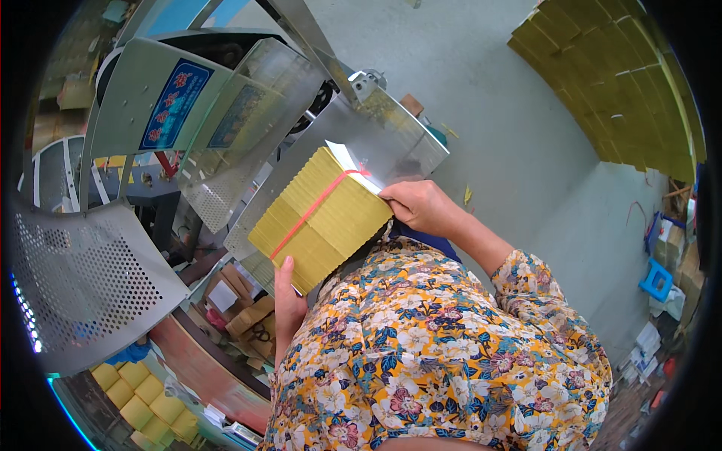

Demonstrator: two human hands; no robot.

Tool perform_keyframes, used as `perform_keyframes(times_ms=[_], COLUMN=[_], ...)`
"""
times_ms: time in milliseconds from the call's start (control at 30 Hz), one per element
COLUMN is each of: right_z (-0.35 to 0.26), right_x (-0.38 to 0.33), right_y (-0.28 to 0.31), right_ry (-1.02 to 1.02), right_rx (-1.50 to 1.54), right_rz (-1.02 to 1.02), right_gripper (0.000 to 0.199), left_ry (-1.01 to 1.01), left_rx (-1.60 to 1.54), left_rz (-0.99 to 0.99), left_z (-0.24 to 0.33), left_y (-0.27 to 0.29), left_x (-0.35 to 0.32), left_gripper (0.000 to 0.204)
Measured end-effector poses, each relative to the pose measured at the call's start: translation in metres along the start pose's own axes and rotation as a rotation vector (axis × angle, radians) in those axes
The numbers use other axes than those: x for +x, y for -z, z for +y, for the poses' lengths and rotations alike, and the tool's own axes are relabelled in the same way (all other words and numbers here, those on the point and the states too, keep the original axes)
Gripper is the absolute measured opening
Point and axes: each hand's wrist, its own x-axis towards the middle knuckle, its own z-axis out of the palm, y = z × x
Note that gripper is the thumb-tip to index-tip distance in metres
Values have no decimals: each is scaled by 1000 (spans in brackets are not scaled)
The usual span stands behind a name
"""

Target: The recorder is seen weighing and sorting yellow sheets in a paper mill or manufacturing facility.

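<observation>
A thick bundle of yellow paper (322,218) with ridged edges is held tilted in front of my body. A red strap (310,213) runs around its middle. At its far end a white sheet (343,156) sticks out from under the strap. My left hand (288,304) grips the near left end, thumb on the side and the other fingers hidden behind. My right hand (423,207) is closed on the right corner, by the white sheet; its fingertips are partly hidden. Just beyond the bundle is the metal table (406,143) of a machine.
A green-grey machine housing (143,98) with a clear guard stands at the left. Below it hangs a perforated metal panel (98,293). Stacked yellow bundles (602,83) rise at the far right; more yellow bundles (147,395) lie lower left. A blue stool (656,279) is at the right.
</observation>
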Motion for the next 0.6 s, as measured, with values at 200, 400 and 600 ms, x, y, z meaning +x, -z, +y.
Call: perform_keyframes(times_ms=[200, 400, 600], right_z=[6, 10, 10], right_x=[-1, -6, -10], right_y=[-7, -9, -16], right_ry=[58, 133, 168], right_rx=[31, 75, 96], right_rz=[158, 136, 113], right_gripper=[7, 9, 12], left_ry=[-5, -8, 7], left_rx=[-33, 57, 117], left_rz=[23, 92, 74], left_z=[-5, -4, -1], left_y=[8, 1, 4], left_x=[6, 4, 1], left_gripper=[51, 55, 54])
